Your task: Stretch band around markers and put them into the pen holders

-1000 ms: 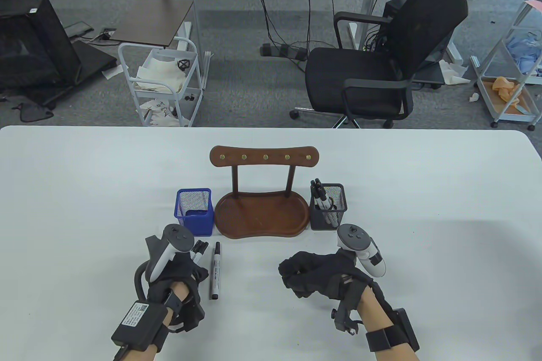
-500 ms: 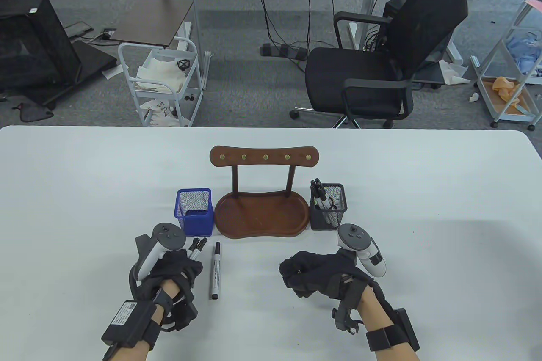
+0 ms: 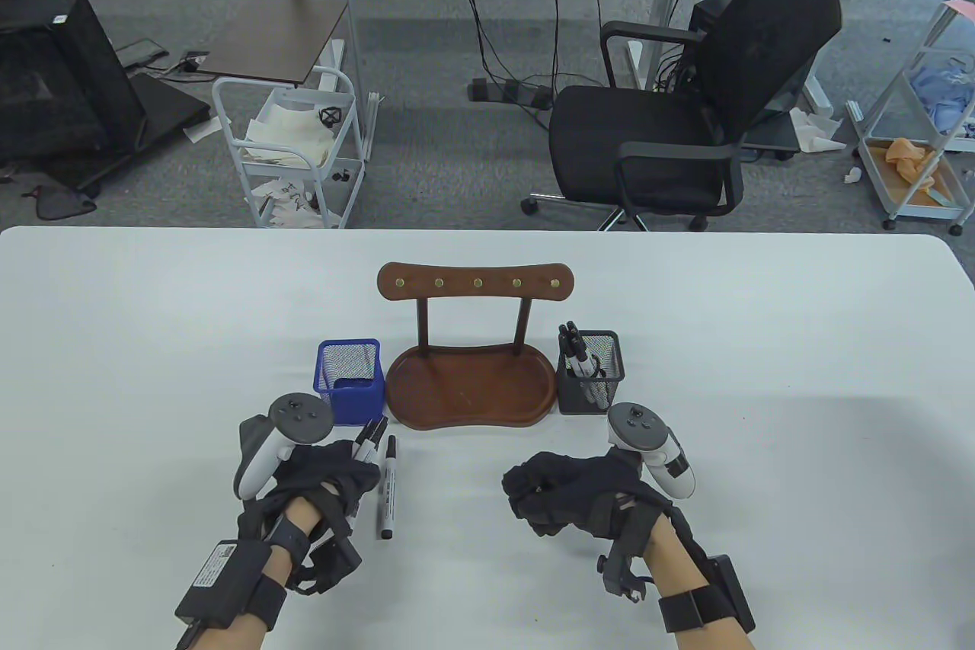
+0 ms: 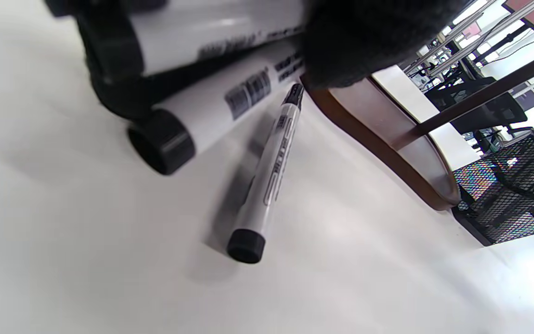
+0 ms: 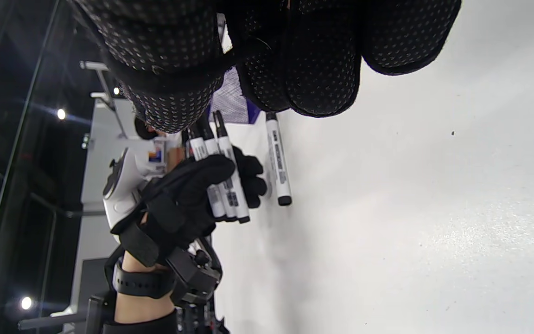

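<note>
My left hand point(image 3: 343, 473) grips a bundle of white markers with black caps point(image 3: 371, 440), held just above the table in front of the blue mesh pen holder point(image 3: 350, 379). The right wrist view shows its fingers wrapped round the bundle point(image 5: 223, 185). One loose marker point(image 3: 388, 486) lies on the table right beside the bundle and shows again as the loose marker point(image 4: 271, 171) under it. My right hand point(image 3: 545, 494) rests on the table as a curled fist, and I see nothing in it. The black mesh pen holder point(image 3: 590, 374) holds several markers. No band is visible.
A brown wooden tray with a peg rack point(image 3: 468, 391) stands between the two pen holders. The white table point(image 3: 762, 376) stretches wide on both sides. Behind it are an office chair point(image 3: 685, 116) and a white cart point(image 3: 289, 147).
My left wrist has drifted left and toward me, and the bundle's tips have swung right toward the loose marker. The right hand has not moved.
</note>
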`<state>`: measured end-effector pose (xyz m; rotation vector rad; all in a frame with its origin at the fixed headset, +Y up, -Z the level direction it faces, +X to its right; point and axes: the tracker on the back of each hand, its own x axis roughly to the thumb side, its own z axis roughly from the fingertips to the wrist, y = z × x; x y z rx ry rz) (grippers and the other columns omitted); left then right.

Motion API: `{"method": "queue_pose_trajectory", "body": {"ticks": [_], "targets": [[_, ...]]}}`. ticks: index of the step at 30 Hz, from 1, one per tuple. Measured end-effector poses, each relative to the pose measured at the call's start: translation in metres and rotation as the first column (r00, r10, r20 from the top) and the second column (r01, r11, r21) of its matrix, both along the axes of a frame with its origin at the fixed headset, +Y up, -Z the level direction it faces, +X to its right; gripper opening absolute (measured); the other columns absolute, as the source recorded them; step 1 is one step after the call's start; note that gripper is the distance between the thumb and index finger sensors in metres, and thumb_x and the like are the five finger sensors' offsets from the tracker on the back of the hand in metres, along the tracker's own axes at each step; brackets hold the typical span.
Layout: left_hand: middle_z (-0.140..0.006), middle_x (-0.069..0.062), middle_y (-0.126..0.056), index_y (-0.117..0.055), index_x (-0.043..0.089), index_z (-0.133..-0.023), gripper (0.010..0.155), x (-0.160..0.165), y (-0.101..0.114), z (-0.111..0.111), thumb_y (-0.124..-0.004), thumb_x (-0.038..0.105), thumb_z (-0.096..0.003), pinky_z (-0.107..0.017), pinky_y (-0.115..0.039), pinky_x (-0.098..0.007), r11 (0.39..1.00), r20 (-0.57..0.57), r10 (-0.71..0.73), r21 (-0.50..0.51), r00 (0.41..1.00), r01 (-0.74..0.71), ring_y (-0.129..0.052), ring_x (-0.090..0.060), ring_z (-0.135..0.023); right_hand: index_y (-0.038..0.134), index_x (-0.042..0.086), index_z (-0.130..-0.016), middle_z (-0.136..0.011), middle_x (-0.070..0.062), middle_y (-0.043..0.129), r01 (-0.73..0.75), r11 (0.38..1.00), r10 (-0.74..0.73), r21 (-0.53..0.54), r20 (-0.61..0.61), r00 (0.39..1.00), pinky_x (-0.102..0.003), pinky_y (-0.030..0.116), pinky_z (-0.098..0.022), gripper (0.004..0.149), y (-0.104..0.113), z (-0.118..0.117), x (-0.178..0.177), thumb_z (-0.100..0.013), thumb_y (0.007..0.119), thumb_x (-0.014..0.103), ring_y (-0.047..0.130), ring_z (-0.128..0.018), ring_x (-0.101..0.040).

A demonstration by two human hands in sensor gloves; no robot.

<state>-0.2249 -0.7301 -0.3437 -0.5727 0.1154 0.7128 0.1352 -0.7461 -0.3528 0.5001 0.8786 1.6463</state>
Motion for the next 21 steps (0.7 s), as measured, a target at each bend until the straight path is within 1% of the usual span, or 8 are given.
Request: {"method": "queue_pose_trajectory", "body": {"ticks": [2, 7, 12, 15, 18, 19, 21], "targets": [[-0.098, -0.022, -0.082, -0.069, 0.008, -0.093, 0.045, 0.002, 0.002, 0.000, -0.081, 0.034, -0.0578, -0.055, -0.091, -0.049, 1.000, 0.001, 0.010, 0.004, 1.000, -0.010, -0.099, -0.038, -0.076, 0.078, 0.026, -0.094, -0.093, -0.010, 0.089, 0.000, 1.000, 0.000, 0.001, -0.001, 1.000, -0.059, 0.072, -0.059, 0.047, 0.000, 0.000, 0.000, -0.049, 0.093, 0.029, 0.093, -0.066, -0.033], [-0.095, -0.023, -0.087, -0.069, 0.008, -0.092, 0.044, 0.006, 0.005, 0.000, -0.081, 0.033, -0.0575, -0.052, -0.094, -0.049, 1.000, -0.012, 0.008, 0.016, 1.000, -0.008, -0.103, -0.040, -0.074, 0.078, 0.026, -0.093, -0.093, -0.010, 0.089, -0.001, 1.000, 0.001, 0.003, -0.003, 1.000, -0.059, 0.072, -0.059, 0.046, 0.000, 0.000, 0.000, -0.049, 0.093, 0.029, 0.093, -0.066, -0.033], [-0.087, -0.021, -0.094, -0.065, 0.008, -0.093, 0.045, 0.007, 0.006, 0.000, -0.081, 0.031, -0.0573, -0.048, -0.097, -0.050, 1.000, -0.035, 0.003, 0.017, 0.999, -0.002, -0.107, -0.039, -0.069, 0.078, 0.026, -0.093, -0.093, -0.011, 0.089, -0.002, 1.000, 0.002, 0.002, -0.005, 1.000, -0.059, 0.072, -0.059, 0.047, -0.001, 0.000, 0.000, -0.049, 0.093, 0.029, 0.093, -0.066, -0.033], [-0.083, -0.014, -0.095, -0.059, 0.007, -0.097, 0.050, 0.008, 0.005, 0.000, -0.080, 0.028, -0.0573, -0.048, -0.095, -0.051, 1.000, -0.043, 0.002, 0.016, 0.999, -0.001, -0.108, -0.033, -0.066, 0.078, 0.026, -0.093, -0.093, -0.010, 0.089, -0.009, 1.000, 0.009, 0.003, -0.003, 1.000, -0.059, 0.072, -0.058, 0.047, -0.001, 0.000, 0.000, -0.049, 0.093, 0.029, 0.093, -0.066, -0.033], [-0.085, -0.012, -0.087, -0.047, 0.005, -0.103, 0.059, 0.011, 0.001, 0.000, -0.078, 0.027, -0.0586, -0.051, -0.090, -0.051, 0.999, -0.052, 0.050, -0.010, 0.997, -0.050, -0.102, -0.029, -0.066, 0.078, 0.026, -0.093, -0.093, -0.010, 0.089, -0.008, 1.000, 0.008, 0.002, -0.003, 1.000, -0.060, 0.072, -0.059, 0.046, -0.001, 0.000, 0.000, -0.049, 0.093, 0.029, 0.092, -0.067, -0.033], [-0.085, -0.012, -0.086, -0.046, 0.004, -0.104, 0.061, 0.013, -0.001, 0.000, -0.080, 0.026, -0.0585, -0.051, -0.090, -0.052, 0.998, -0.061, 0.055, -0.017, 0.997, -0.056, -0.101, -0.029, -0.065, 0.078, 0.026, -0.093, -0.093, -0.010, 0.089, -0.009, 1.000, 0.009, 0.003, -0.003, 1.000, -0.060, 0.072, -0.059, 0.047, -0.001, 0.000, 0.000, -0.049, 0.093, 0.029, 0.092, -0.067, -0.033], [-0.082, -0.011, -0.088, -0.050, 0.003, -0.104, 0.065, 0.017, -0.004, 0.000, -0.086, 0.028, -0.0565, -0.048, -0.092, -0.049, 1.000, -0.069, -0.006, -0.030, 0.998, 0.004, -0.102, -0.024, -0.061, 0.078, 0.026, -0.093, -0.093, -0.010, 0.089, -0.008, 1.000, 0.008, 0.003, -0.005, 1.000, -0.060, 0.072, -0.059, 0.046, -0.001, 0.000, 0.000, -0.049, 0.093, 0.029, 0.092, -0.067, -0.033]]}}
